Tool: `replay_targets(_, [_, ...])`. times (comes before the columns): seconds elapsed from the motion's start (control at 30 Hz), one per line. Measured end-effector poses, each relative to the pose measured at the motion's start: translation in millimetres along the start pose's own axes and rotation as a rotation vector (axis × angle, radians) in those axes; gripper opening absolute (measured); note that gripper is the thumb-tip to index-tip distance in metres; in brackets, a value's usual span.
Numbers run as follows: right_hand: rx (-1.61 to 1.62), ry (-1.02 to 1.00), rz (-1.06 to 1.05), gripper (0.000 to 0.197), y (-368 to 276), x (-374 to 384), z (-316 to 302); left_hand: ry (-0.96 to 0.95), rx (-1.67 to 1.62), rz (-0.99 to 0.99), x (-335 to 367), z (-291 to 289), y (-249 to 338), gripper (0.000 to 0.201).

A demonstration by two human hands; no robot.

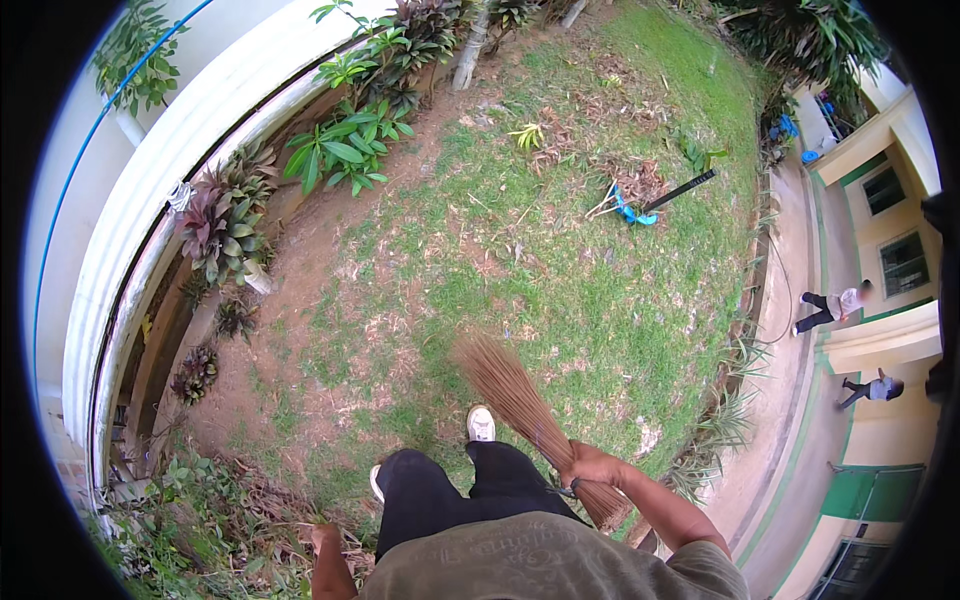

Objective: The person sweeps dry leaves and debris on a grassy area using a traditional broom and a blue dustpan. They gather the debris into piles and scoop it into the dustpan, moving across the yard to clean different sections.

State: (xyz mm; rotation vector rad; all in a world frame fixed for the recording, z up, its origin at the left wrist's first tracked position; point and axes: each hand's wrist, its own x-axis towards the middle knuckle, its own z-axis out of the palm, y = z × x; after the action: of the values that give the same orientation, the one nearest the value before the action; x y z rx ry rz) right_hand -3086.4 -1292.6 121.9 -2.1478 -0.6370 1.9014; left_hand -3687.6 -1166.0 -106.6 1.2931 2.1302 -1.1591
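My right hand (594, 466) is wrapped round a brown stick broom (512, 388), near its bound upper end. The broom slants down to the left, and its bristle tips are over the grass just beyond my white shoe (481, 424). Low at my left side is my left hand (324, 538), close to leafy plants and dry litter. Its fingers are too small and shadowed to show whether anything is in them. Farther out on the grass lies a blue dustpan (632, 210) with a black handle (684, 190), beside a heap of dry leaves (638, 184).
Leafy shrubs (345, 150) and a white wall ledge (130, 220) curve along the left. Tangled greenery (200, 530) fills the lower left. At the right, a plant-lined edge borders a concrete path (770, 400), where two people (835, 305) walk beside a building.
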Motion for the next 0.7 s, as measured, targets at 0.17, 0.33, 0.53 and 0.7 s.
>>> replay_targets(0.17, [0.304,-0.018,0.021,0.066,-1.8,10.0,-85.9,0.181,-0.123,-0.067,-75.4,-114.9,129.5,0.037])
replay_targets(0.33, [0.484,0.11,0.042,0.058,16.4,46.0,-157.4,0.073,-0.207,0.074,-40.1,-164.8,200.8,0.037])
replay_targets(0.53, [0.645,0.112,0.06,0.054,19.6,95.9,-256.8,0.186,0.579,0.452,38.9,-212.8,330.4,0.027])
replay_targets(0.7, [0.808,0.314,0.196,0.055,38.5,76.7,-340.0,0.58,0.629,1.325,-39.4,-284.7,587.3,0.021])
